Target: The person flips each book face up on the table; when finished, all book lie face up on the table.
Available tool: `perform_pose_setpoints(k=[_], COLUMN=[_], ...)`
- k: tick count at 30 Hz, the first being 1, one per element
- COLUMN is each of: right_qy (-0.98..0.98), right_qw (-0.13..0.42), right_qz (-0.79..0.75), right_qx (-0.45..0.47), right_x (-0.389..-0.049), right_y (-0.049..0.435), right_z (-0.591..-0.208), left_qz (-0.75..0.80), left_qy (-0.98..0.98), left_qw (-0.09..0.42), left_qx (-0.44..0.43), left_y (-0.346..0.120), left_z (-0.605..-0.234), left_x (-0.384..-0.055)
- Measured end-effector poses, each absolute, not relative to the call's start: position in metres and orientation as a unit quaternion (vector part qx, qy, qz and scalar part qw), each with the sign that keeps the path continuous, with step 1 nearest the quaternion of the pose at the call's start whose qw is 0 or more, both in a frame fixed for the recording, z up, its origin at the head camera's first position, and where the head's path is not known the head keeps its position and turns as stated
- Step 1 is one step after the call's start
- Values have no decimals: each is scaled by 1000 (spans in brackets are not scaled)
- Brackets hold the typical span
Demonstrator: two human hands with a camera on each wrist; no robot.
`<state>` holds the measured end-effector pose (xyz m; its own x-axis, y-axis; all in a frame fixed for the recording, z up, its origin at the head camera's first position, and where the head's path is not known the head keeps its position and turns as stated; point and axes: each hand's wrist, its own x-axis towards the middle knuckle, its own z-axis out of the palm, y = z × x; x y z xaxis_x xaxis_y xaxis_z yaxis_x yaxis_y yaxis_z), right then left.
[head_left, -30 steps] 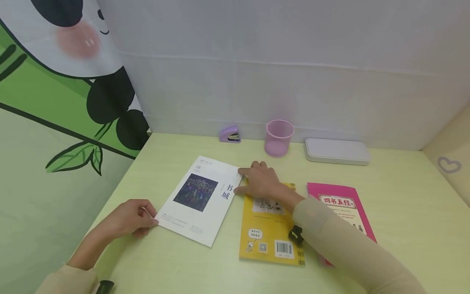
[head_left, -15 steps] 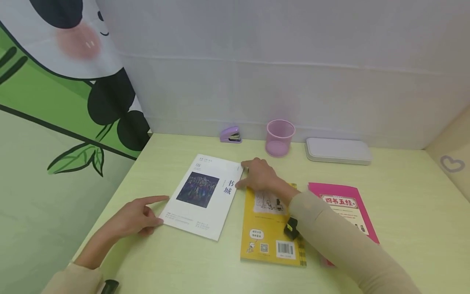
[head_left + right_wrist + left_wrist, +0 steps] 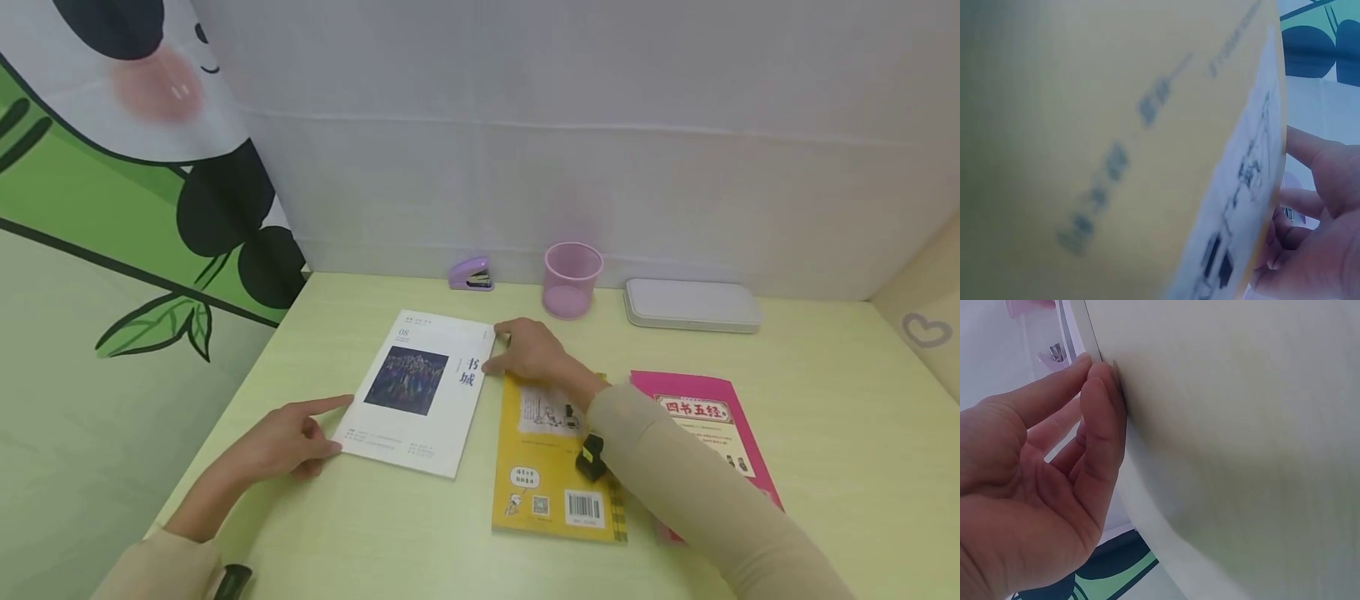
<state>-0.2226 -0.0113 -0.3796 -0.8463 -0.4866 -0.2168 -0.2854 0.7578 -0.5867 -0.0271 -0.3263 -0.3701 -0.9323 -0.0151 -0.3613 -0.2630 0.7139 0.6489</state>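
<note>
A white magazine (image 3: 408,387) with a dark picture on its cover lies on the table, slightly tilted. My left hand (image 3: 288,442) is at its lower left corner, the index finger stretched to the left edge and the thumb at the bottom edge. In the left wrist view, thumb and fingertips (image 3: 1100,372) meet close to the magazine's thin edge. My right hand (image 3: 534,350) touches the magazine's upper right edge with index finger and thumb spread apart. Its wrist passes over a yellow book (image 3: 547,475), which fills much of the right wrist view.
A pink book (image 3: 712,417) lies right of the yellow one, partly covered by my right sleeve. Along the back of the table (image 3: 405,542) stand a purple stapler (image 3: 471,273), a pink mesh cup (image 3: 572,283) and a pale flat case (image 3: 692,306). A wall cloth hangs behind them.
The magazine has shifted slightly away from me and turned a little straighter. My left index finger has stretched out along its left edge. The right hand has moved slightly back with it.
</note>
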Motion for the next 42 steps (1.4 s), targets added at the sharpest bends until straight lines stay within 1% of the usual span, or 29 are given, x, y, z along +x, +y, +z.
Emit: perform_pose_setpoints(k=[6, 14, 28, 42], right_qy=[920, 915, 913, 903], right_qw=[203, 226, 228, 235], right_qz=[-275, -272, -268, -291], right_qx=[-190, -193, -206, -210], right_x=[-228, -232, -241, -242], right_y=[-10, -8, -10, -10], right_z=[-382, -383, -384, -384], left_qz=[365, 360, 368, 373], left_qy=[912, 912, 910, 907], left_qw=[169, 177, 173, 173], left_qx=[-76, -83, -83, -87], left_y=[-324, -322, -318, -316], left_z=[-370, -372, -371, -371], left_x=[-29, -33, -32, -31])
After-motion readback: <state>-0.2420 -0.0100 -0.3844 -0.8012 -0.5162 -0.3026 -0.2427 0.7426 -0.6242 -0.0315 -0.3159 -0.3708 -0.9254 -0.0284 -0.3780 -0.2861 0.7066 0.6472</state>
